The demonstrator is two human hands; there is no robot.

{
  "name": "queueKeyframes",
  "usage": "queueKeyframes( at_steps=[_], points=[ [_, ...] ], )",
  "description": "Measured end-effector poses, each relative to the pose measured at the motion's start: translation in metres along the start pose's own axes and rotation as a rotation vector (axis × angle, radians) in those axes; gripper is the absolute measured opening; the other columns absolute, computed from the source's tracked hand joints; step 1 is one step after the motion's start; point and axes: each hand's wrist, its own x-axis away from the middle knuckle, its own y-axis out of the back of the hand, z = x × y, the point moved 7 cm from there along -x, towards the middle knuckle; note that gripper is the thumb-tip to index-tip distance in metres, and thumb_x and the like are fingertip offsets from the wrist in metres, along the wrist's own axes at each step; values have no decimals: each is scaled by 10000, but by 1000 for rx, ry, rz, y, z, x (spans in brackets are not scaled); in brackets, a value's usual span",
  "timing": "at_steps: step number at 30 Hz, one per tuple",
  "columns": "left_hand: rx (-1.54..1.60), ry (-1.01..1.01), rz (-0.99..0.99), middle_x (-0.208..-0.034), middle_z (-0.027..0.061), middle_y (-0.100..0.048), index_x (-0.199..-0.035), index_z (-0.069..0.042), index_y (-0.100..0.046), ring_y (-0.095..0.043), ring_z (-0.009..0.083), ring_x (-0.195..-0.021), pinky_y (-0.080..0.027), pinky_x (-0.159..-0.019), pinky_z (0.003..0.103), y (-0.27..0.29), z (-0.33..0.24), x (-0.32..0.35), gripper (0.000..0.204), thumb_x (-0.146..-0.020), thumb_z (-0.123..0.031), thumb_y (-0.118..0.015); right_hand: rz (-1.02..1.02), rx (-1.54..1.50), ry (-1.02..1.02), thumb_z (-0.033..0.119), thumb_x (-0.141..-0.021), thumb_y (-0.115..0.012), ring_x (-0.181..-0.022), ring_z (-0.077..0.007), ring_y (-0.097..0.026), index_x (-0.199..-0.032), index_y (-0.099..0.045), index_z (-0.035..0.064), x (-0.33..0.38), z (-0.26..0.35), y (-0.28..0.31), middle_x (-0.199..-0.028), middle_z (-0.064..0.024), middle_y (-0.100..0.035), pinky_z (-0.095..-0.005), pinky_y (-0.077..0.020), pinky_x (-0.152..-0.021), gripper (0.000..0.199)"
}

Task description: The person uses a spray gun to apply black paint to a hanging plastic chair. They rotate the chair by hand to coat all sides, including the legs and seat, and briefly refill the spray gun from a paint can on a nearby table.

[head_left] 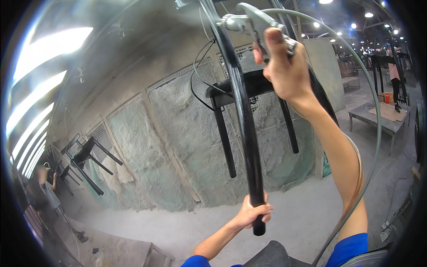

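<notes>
head view only. my left hand [254,213] is wrapped tight round the lower end of a black chair leg [245,133], fingers fully curled, thumb over the top. looks like it's gripped low to steady the hanging chair [242,89] and turn it toward the gun. the chair hangs upside down in front of me, seat up high, other legs pointing down, w/ a dusty padded back wall [178,147] behind it, prob there to catch overspray.

my right hand [282,66] is raised above head height, closed on the handle of a metal spray gun [249,22], nozzle pointing left across the top of the leg. can't tell if the trigger is pulled. a pale green hose [377,124] loops from the gun down past my right arm, slack so the gun moves freely.

another black chair [86,155] hangs tilted at far left, near a person [42,191]. far right: low table [378,115] w/ flat brown cardboard [391,111] and a small orange can [387,98]. no labels or signs legible.
</notes>
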Motion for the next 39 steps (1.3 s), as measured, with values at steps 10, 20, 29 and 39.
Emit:
queueKeyframes(
  at_steps=[10,20,29,39],
  points=[
    [-178,97,-22,-701,62,-570,-934,-76,-503,-580,172,-521,-486,-499,347,148,-36,-8,321,-789,33,-768,-297,264,-34,763,-1002,-366,-413,-38,-397,-899,-644,17,28,-47,109,-743,-10,-606,-222,-241,-366,802],
    [-1090,-481,-1190,-663,23,-569,-798,5,-566,-536,137,-604,-464,-578,335,330,-62,-19,170,-792,-55,-724,-295,321,-597,708,-1005,-466,-507,-35,-443,-978,-636,4,260,-152,212,-749,-6,-598,-227,-310,-443,725],
    [-984,-253,-1003,-614,35,-583,-748,-24,-561,-561,140,-509,-442,-491,324,360,-106,-36,135,-773,-41,-692,-74,-204,-728,802,-963,-400,-464,-46,-437,-929,-631,3,215,-152,117,-711,-11,-598,-225,-308,-431,832],
    [-851,-254,-893,-574,45,-572,-697,-36,-542,-545,146,-473,-434,-466,317,352,-93,-37,151,-773,-8,-669,-248,540,-547,738,-977,-495,-458,-63,-478,-716,-624,37,149,-161,166,-599,21,-556,-260,-352,-429,759]
  ],
)
